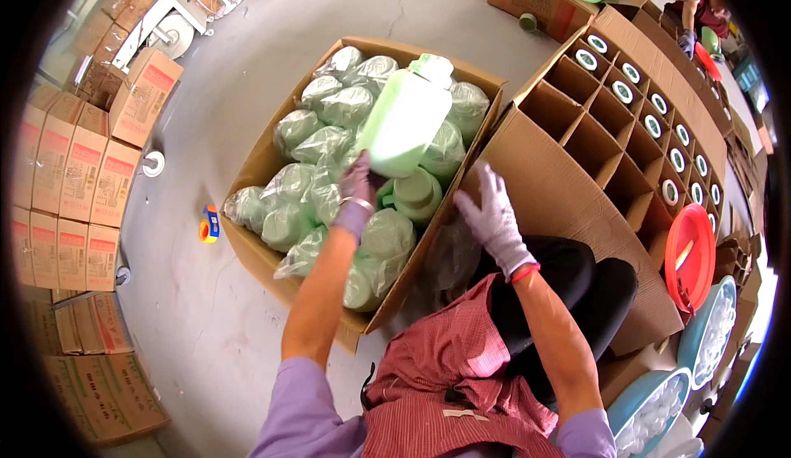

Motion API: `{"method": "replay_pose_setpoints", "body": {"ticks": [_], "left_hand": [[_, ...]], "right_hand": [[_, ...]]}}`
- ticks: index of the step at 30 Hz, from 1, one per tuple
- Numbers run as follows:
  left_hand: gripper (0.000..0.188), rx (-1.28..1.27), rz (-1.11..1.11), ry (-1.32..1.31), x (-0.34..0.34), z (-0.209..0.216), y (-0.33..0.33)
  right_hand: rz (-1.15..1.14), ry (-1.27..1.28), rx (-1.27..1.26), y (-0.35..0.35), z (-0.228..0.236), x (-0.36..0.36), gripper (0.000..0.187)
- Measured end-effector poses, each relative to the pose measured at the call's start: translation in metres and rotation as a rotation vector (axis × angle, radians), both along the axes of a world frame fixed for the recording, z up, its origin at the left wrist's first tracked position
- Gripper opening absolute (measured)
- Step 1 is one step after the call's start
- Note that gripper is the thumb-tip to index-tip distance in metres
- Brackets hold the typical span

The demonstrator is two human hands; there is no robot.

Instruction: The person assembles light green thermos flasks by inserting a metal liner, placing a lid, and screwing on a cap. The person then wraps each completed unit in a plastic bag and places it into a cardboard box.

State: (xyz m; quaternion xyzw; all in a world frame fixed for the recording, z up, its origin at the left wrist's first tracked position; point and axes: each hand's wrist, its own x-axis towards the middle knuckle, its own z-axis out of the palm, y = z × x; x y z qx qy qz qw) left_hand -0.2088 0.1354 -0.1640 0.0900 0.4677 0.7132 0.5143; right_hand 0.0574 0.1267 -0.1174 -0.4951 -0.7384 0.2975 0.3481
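Left hand (359,190): gripping pale-green bottle (404,124), just beyond it | right hand (494,219): fingers spread | wrapped bottles (321,145) crowd around left hand | box edge (437,215) between hands | divided carton (568,174) right of right hand | grey floor (189,285) left of left hand

wearer's gloved hands (498,223): 2 | unbagged green jugs (404,124): 2 | bagged bottles (298,133): over a dozen | bottle carton (250,256): 1 | large divided carton (568,186): 1 | tape roll (212,221): 1 | blue tubs (695,338): at least 2
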Motion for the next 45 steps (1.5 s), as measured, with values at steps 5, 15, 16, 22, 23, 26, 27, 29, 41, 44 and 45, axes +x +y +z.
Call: {"method": "replay_pose_setpoints", "body": {"ticks": [5,15,16,22,23,26,27,29,41,44,45], "left_hand": [[0.033,0.015,-0.016,0.494,-0.120,0.028,-0.131],[0.035,-0.409,-0.321,1.567,-0.195,0.056,-0.187],[0.033,-0.406,-0.397,1.839,-0.195,0.069,-0.169],[0.045,-0.142,-0.747,1.362,-0.015,0.085,-0.022],[0.062,-0.243,-0.819,1.552,0.007,0.058,-0.011],[0.110,-0.561,-0.875,1.795,0.053,-0.025,0.008],[0.117,-0.610,-0.827,1.760,0.058,-0.028,0.009],[0.107,-0.515,-0.770,1.752,0.050,-0.027,0.017],[0.065,0.533,-1.010,0.542,0.063,0.102,0.007],[0.065,-0.411,-0.425,1.572,0.005,-0.025,0.026],[0.061,-0.382,-0.597,1.842,0.008,-0.057,0.022]], "right_hand": [[0.051,0.382,-0.226,-0.002,0.016,-0.010,0.079],[0.393,-0.070,-0.207,-0.038,0.024,-0.009,0.060],[0.347,-0.058,-0.203,-0.037,0.025,-0.004,0.058],[0.155,0.033,-0.306,-0.026,0.044,0.004,0.051],[0.153,0.072,-0.288,-0.026,0.039,0.003,0.052],[0.127,0.057,-0.195,-0.030,0.031,0.012,0.052],[0.128,0.059,-0.214,-0.034,0.036,0.015,0.051],[0.094,0.023,-0.112,-0.034,0.029,0.016,0.053],[-0.099,0.093,0.522,-0.019,0.114,0.043,0.027],[-0.312,-0.192,0.652,-0.018,0.142,0.134,0.021],[-0.449,-0.358,0.683,-0.020,0.138,0.186,0.020]]}}
